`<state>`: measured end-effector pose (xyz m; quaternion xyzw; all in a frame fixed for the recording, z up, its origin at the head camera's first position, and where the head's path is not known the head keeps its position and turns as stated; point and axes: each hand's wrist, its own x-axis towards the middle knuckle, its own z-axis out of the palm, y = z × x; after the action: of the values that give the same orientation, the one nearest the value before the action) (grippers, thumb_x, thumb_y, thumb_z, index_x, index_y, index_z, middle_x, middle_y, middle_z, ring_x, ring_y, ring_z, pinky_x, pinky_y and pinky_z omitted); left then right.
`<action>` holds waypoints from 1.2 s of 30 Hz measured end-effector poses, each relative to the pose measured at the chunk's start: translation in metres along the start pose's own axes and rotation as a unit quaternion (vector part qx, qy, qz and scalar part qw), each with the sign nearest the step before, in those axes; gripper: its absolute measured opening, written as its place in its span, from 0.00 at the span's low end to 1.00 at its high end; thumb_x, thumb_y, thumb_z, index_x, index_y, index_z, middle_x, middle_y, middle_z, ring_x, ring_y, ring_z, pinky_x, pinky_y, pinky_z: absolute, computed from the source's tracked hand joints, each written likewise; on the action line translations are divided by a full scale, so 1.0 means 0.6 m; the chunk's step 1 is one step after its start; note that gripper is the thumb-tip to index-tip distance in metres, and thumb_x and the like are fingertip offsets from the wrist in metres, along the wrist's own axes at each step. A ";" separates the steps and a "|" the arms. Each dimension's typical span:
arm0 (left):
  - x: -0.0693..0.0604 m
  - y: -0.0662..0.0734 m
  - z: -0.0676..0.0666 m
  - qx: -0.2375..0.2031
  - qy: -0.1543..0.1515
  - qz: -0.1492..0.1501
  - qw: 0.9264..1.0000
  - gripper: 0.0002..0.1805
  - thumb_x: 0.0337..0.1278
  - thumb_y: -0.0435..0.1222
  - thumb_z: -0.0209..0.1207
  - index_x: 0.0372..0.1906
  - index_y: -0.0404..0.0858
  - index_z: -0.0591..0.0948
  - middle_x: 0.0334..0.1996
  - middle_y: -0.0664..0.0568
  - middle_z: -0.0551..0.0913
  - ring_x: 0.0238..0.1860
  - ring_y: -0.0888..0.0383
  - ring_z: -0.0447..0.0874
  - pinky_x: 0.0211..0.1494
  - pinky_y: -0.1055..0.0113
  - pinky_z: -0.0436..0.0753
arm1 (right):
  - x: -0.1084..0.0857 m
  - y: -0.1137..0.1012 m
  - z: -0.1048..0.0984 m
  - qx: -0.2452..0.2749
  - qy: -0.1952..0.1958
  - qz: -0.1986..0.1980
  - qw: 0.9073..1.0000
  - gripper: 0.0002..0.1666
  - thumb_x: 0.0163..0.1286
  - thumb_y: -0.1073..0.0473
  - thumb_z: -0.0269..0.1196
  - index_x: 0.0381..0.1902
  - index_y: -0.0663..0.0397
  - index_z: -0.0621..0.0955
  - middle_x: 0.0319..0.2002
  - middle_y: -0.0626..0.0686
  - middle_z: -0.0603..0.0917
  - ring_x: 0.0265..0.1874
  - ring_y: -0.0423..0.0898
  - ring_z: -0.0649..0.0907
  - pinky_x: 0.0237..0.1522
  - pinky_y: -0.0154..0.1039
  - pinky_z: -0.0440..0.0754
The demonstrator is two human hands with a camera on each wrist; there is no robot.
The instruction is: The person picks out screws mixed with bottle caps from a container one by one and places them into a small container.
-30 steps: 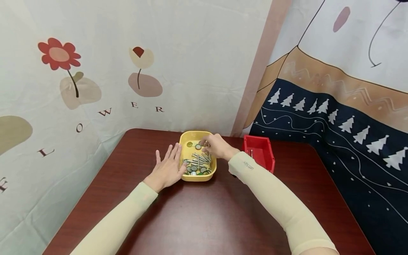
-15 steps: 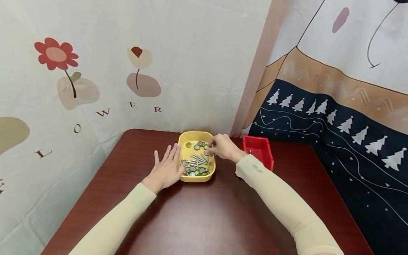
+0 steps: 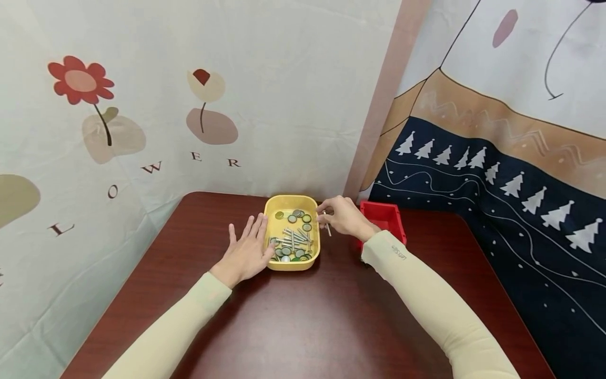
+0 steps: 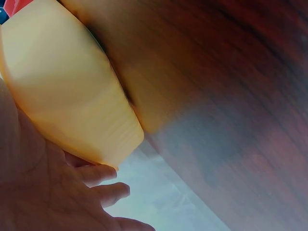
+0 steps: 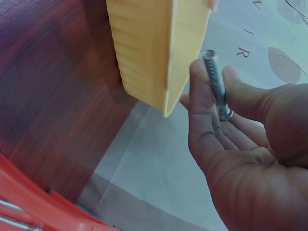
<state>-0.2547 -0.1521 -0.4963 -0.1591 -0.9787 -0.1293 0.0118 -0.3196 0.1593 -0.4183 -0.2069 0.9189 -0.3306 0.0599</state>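
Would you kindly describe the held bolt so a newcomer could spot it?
On the reddish-brown table stands a yellow tray. Just right of it, the right hand pinches the silver bolt. Unlike the loose bolts inside the tray, this one is held.

- The bolt (image 5: pixel 217 82) I pinch in my right hand (image 3: pixel 345 217) is silver, with a ridged thread pattern.
- My tray (image 3: pixel 292 266) is plain yellow; the loose bolts (image 3: pixel 292 240) in it are silver too.
- Among them I see grey-faced discs (image 3: pixel 286 251), some rimmed yellowish, and a gold one (image 3: pixel 279 215).
- The bin (image 3: pixel 384 212) by my right arm is bright red.
- My sleeves (image 3: pixel 418 295) are pale cream, the right one bearing small dark lettering.
- My desk (image 3: pixel 289 326) is reddish brown, streaked with dark grain.
- Off-white cloth (image 3: pixel 293 105) carries a red flower (image 3: pixel 80 80) and brownish-red letters (image 3: pixel 196 156).
- Navy cloth (image 3: pixel 416 173) shows white trees (image 3: pixel 513 185) and wavy lines.
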 end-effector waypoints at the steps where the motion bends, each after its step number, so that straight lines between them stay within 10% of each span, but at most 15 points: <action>1: 0.000 0.001 0.000 -0.002 0.000 0.001 1.000 0.47 0.94 0.55 0.45 0.97 0.32 0.48 0.99 0.39 0.46 0.99 0.33 0.45 0.90 0.12 0.39 | -0.002 0.002 -0.003 0.002 -0.003 0.005 1.000 0.20 0.82 0.61 0.75 0.67 0.62 0.92 0.49 0.57 0.99 0.45 0.52 0.99 0.54 0.45 0.97; 9: 0.001 0.004 -0.002 -0.004 -0.001 0.007 1.000 0.47 0.94 0.54 0.46 0.97 0.31 0.48 0.98 0.39 0.47 0.99 0.33 0.44 0.89 0.12 0.39 | -0.016 0.019 -0.023 0.038 -0.012 0.034 0.999 0.20 0.83 0.63 0.74 0.67 0.65 0.90 0.50 0.60 0.98 0.50 0.60 0.99 0.57 0.48 0.98; 28: 0.006 0.000 -0.004 0.007 0.001 0.004 1.000 0.47 0.94 0.55 0.46 0.97 0.32 0.48 0.98 0.39 0.48 0.99 0.34 0.45 0.90 0.12 0.40 | -0.053 0.065 -0.074 0.117 0.002 0.096 0.989 0.15 0.87 0.63 0.69 0.64 0.66 0.89 0.56 0.70 0.96 0.32 0.45 0.96 0.42 0.43 0.98; 36: 0.003 -0.001 -0.002 0.007 -0.003 0.001 1.000 0.47 0.94 0.55 0.45 0.97 0.32 0.49 0.98 0.39 0.47 0.99 0.34 0.46 0.90 0.12 0.41 | -0.064 0.089 -0.087 0.125 0.009 0.107 0.986 0.15 0.88 0.63 0.68 0.65 0.66 0.89 0.59 0.73 0.94 0.39 0.58 0.99 0.41 0.47 0.99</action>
<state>-0.2564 -0.1523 -0.4949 -0.1605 -0.9794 -0.1220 0.0105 -0.3156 0.2429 -0.4127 -0.0955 0.8878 -0.4360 0.1117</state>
